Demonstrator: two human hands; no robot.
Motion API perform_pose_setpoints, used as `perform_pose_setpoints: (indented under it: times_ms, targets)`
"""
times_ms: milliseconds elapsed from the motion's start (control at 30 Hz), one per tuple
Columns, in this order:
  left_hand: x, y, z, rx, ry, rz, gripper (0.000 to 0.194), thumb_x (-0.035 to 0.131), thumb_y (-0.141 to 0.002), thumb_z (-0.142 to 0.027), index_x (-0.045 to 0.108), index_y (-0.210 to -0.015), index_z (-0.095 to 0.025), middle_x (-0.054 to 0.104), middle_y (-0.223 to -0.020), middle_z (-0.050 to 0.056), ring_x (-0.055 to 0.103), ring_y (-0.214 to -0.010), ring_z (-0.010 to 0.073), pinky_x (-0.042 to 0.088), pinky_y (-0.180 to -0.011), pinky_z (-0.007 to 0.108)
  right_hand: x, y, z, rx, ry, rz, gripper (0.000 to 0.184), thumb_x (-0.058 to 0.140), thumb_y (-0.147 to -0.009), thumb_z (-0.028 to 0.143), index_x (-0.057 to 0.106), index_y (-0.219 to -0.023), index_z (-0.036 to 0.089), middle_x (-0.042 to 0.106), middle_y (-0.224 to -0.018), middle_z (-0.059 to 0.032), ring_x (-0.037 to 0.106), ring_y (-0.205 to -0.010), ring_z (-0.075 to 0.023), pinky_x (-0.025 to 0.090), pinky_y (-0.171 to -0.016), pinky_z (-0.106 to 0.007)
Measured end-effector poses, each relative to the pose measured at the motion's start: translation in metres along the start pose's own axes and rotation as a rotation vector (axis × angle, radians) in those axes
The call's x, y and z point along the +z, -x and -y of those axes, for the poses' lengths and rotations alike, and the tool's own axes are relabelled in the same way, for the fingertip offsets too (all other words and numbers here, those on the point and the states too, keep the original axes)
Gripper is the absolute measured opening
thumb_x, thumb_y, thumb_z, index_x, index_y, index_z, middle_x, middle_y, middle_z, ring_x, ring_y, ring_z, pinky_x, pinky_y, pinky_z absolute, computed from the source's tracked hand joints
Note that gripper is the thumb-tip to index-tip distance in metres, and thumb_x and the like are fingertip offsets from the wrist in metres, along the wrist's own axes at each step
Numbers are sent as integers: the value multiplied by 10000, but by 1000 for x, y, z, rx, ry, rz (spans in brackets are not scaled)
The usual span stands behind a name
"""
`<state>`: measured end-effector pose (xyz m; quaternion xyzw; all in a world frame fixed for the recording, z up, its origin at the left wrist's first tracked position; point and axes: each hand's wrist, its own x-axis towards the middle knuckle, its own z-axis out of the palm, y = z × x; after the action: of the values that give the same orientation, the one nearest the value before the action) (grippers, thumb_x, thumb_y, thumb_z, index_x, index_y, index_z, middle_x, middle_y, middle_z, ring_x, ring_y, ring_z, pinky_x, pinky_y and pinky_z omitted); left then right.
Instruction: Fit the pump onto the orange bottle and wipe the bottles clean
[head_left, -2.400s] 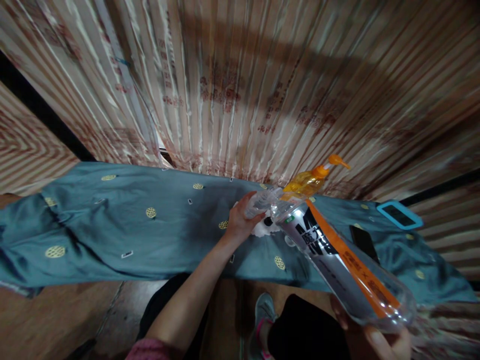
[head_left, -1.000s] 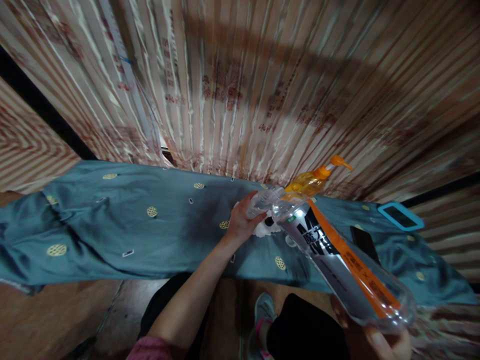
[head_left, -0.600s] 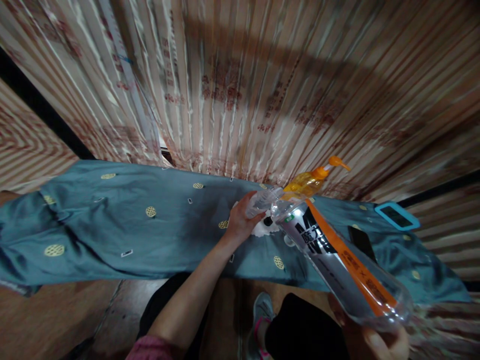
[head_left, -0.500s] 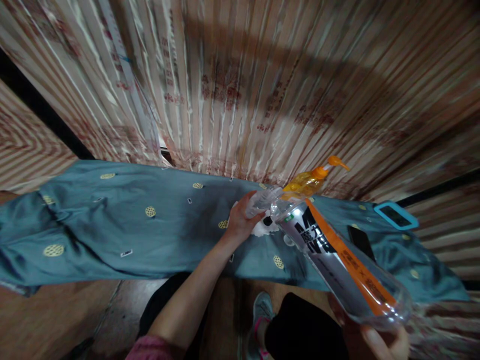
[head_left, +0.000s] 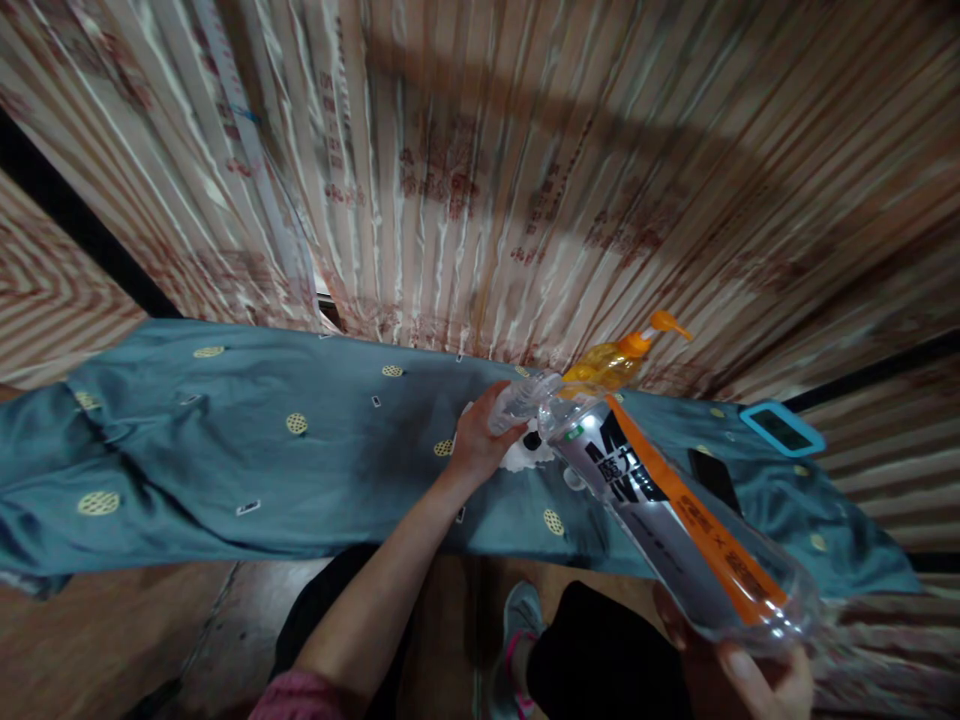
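My right hand (head_left: 739, 672) grips the base of a large clear plastic bottle (head_left: 675, 520) with a black, white and orange label, tilted so its neck points away and left. My left hand (head_left: 478, 441) is closed around a small clear container (head_left: 521, 398) on the table, right at the big bottle's mouth. Something white with black marks (head_left: 525, 452) lies under that hand. An orange pump bottle (head_left: 619, 358) stands just behind them.
A teal cloth with gold dots (head_left: 225, 450) covers the long table. A blue-framed device (head_left: 781, 429) and a dark phone (head_left: 714, 478) lie at the right. Striped curtains (head_left: 480, 170) hang behind. My legs and a shoe (head_left: 517, 640) are below the table edge.
Almost nothing differs; both hands keep their hold and the bottle stays tilted against the small container. The view has shifted slightly.
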<state>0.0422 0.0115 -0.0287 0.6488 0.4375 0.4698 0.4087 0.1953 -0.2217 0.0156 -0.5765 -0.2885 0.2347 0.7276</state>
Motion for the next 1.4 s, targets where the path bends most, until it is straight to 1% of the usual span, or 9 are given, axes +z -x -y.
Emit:
perform_pose_setpoints:
  times_ms: [100, 200, 433, 633, 800, 900, 1000, 1233, 1400]
  targets:
    - [0, 0, 1, 0, -6, -2, 581, 778, -710, -210, 591, -1259, -237, 709, -1217, 46, 683, -1082, 248, 537, -968, 389, 3, 2, 2, 26, 17, -28, 699, 834, -657, 377, 574, -1284, 210, 677, -708, -52, 621, -569, -220, 496, -473, -335]
    - [1, 0, 2, 3, -9, -2, 578, 776, -709, -213, 594, -1257, -236, 711, -1211, 49, 684, -1075, 252, 540, -961, 397, 1, 1, 0, -2, -2, 0, 691, 830, -661, 366, 578, -1282, 198, 679, -711, -57, 610, -606, -216, 490, -477, -322]
    - [1, 0, 3, 12, 9, 5, 574, 768, -715, -216, 590, -1261, -228, 702, -1228, 55, 674, -1100, 254, 533, -976, 397, -15, -6, -13, -97, -22, 31, 476, 826, -638, 242, 677, -1085, 180, 679, -674, -69, 620, -608, -210, 505, -472, -299]
    - [1, 1, 1, 8, 9, 1, 562, 770, -711, -219, 596, -1246, -224, 709, -1210, 59, 677, -1092, 257, 533, -977, 401, 4, 6, 5, 29, -16, -54, 662, 855, -644, 357, 597, -1240, 229, 678, -746, -43, 601, -653, -202, 504, -539, -317]
    - [0, 1, 1, 18, 0, 1, 565, 766, -720, -241, 586, -1255, -231, 703, -1228, 63, 672, -1101, 259, 527, -985, 418, 4, 9, 5, 7, -11, -27, 621, 860, -639, 335, 610, -1194, 215, 689, -910, -71, 590, -691, -172, 480, -547, -279]
    - [0, 1, 1, 15, 8, 5, 563, 763, -728, -255, 579, -1260, -227, 692, -1252, 61, 660, -1126, 258, 510, -1011, 422, 7, 11, 5, -14, -2, -35, 615, 848, -646, 330, 601, -1195, 202, 693, -824, -65, 597, -657, -177, 469, -513, -271]
    - [0, 0, 1, 18, 12, 5, 544, 764, -732, -254, 588, -1246, -240, 695, -1250, 50, 658, -1131, 254, 503, -1023, 415, 13, 14, 8, 34, -4, -29, 649, 828, -675, 369, 570, -1245, 198, 683, -740, -50, 590, -579, -184, 441, -469, -281]
    - [0, 2, -2, 33, -20, 13, 549, 745, -755, -285, 567, -1273, -239, 675, -1283, 66, 646, -1163, 268, 500, -1025, 434, 7, 13, 1, -23, -33, 24, 627, 790, -708, 318, 564, -1280, 194, 693, -733, -66, 606, -569, -207, 446, -434, -287]
    - [2, 3, 0, 33, -47, 21, 626, 739, -757, -285, 507, -1336, -235, 636, -1343, 77, 618, -1217, 270, 481, -1051, 410, 7, 16, -2, 9, -20, 4, 673, 785, -711, 366, 528, -1310, 198, 688, -741, -73, 611, -565, -222, 444, -443, -303]
